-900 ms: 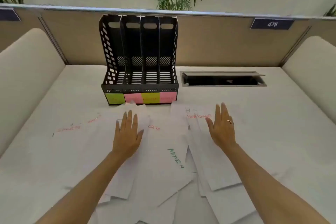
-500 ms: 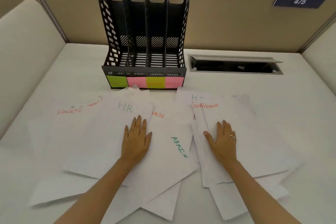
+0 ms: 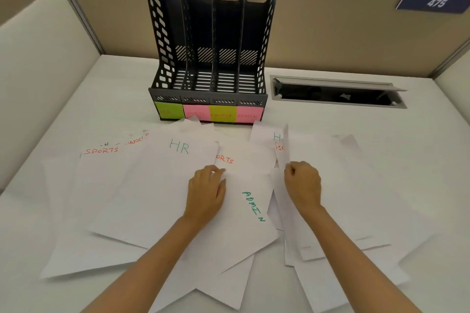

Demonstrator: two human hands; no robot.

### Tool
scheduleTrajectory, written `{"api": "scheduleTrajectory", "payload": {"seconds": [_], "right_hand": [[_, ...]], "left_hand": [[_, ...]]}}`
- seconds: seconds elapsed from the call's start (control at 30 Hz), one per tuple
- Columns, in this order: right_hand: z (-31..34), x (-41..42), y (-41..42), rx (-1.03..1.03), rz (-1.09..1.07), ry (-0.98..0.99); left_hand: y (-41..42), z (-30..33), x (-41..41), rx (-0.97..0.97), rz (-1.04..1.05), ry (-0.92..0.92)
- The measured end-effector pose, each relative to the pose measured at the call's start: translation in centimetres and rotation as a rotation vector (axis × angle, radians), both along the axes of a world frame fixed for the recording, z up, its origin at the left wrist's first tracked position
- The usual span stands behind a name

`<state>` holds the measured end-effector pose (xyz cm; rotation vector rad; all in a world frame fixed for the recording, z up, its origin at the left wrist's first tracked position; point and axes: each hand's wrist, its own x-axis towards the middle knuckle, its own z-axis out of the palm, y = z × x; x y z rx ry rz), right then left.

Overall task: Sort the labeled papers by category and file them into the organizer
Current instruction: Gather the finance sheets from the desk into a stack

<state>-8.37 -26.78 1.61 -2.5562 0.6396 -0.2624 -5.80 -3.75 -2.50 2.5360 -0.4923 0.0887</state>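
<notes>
We've filed nothing yet: the organizer [image 3: 211,40] stands empty, our right hand [image 3: 302,183] pinches the finance sheet's [image 3: 338,185] edge, left hand [image 3: 207,190] curls at the HR sheet [image 3: 162,180].

Overlapped papers [image 3: 256,155] with half-hidden labels

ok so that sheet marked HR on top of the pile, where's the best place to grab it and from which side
Take the HR sheet by its right edge, coming in from the right. It lies flat on top of the other papers, and that edge overlaps the ADMIN sheet, so fingers can likely slide under it there. The left hand already rests at that edge.
</notes>
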Motion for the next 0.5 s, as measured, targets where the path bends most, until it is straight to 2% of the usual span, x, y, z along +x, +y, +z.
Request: {"api": "scheduleTrajectory", "payload": {"seconds": [0.07,0.17,0.23,0.27,0.33,0.4,0.5], "right_hand": [[0.7,0.8,2.0,0.076,0.071,-0.015],[0.9,1.1,5.5,0.151,0.214,0.029],[0.5,0.9,7.3,0.233,0.34,0.067],[0.3,0.6,8.0,0.291,0.401,0.087],[0.1,0.0,8.6,0.388,0.493,0.111],[-0.1,-0.3,8.0,0.393,0.526,0.112],[-0.2,-0.2,5.2,0.388,0.369,0.026]], "left_hand": [[-1.4,1.1,-0.2,-0.23,-0.03,0.183],[-3.4,2.7,0.1,-0.619,0.042,0.715],[-4.2,3.1,0.6,-0.737,0.145,0.896],[-4.2,3.1,0.7,-0.73,0.17,0.888],[-3.8,2.7,0.9,-0.651,0.225,0.746],[-2.7,2.2,1.3,-0.571,0.271,0.599],[-1.0,2.1,2.2,-0.462,0.31,0.502]]}}
